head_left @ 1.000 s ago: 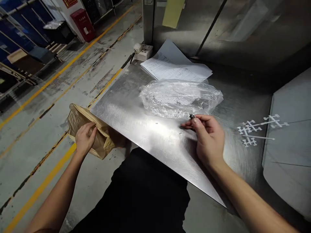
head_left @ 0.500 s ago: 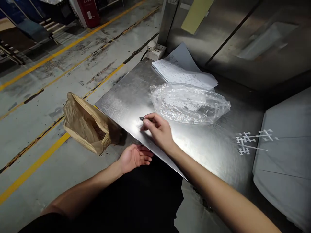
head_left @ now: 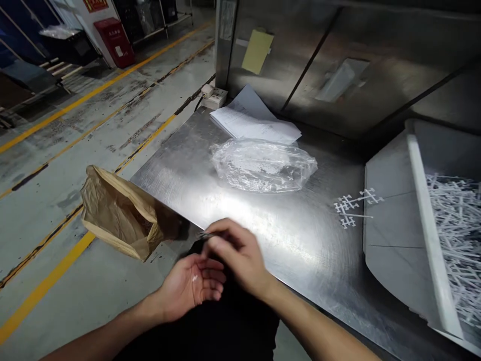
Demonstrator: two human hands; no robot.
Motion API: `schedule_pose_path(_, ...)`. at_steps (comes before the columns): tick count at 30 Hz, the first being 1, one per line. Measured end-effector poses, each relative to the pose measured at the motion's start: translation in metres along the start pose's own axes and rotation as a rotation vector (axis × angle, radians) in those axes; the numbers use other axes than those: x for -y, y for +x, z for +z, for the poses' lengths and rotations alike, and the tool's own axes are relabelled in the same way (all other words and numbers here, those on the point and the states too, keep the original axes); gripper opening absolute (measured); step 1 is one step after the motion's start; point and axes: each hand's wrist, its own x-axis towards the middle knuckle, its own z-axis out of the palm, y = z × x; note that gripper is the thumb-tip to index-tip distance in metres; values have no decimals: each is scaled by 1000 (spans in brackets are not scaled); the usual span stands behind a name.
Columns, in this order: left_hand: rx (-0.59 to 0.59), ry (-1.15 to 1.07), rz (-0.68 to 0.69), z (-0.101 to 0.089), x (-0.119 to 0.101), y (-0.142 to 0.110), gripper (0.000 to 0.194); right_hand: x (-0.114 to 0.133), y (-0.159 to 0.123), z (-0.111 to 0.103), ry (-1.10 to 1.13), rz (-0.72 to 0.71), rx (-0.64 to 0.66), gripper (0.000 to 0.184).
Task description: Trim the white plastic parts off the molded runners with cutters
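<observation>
My right hand (head_left: 235,255) is at the front edge of the steel table (head_left: 180,175), fingers pinched on a small dark thing I cannot make out. My left hand (head_left: 191,283) lies cupped, palm up, just below the table edge under the right hand's fingertips; a small white bit sits on its palm. A clear plastic bag (head_left: 263,165) with small white pieces inside lies further back on the table. White branched plastic parts (head_left: 353,205) lie to the right of it.
An open brown paper bag (head_left: 120,215) hangs at the table's left edge. Papers (head_left: 251,123) and a power strip (head_left: 214,95) sit at the back. A grey chute (head_left: 398,220) with a heap of white plastic parts (head_left: 454,235) is on the right. Yellow floor lines run left.
My right hand slid from beside the plastic bag across the table to its front edge. My left hand let go of the paper bag and came under the edge, palm up.
</observation>
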Motion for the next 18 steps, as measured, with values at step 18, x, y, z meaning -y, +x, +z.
schedule_pose_path(18, 24, 1127, 1775, 179, -223, 105, 57, 32, -73, -113, -178, -586, -977, 10)
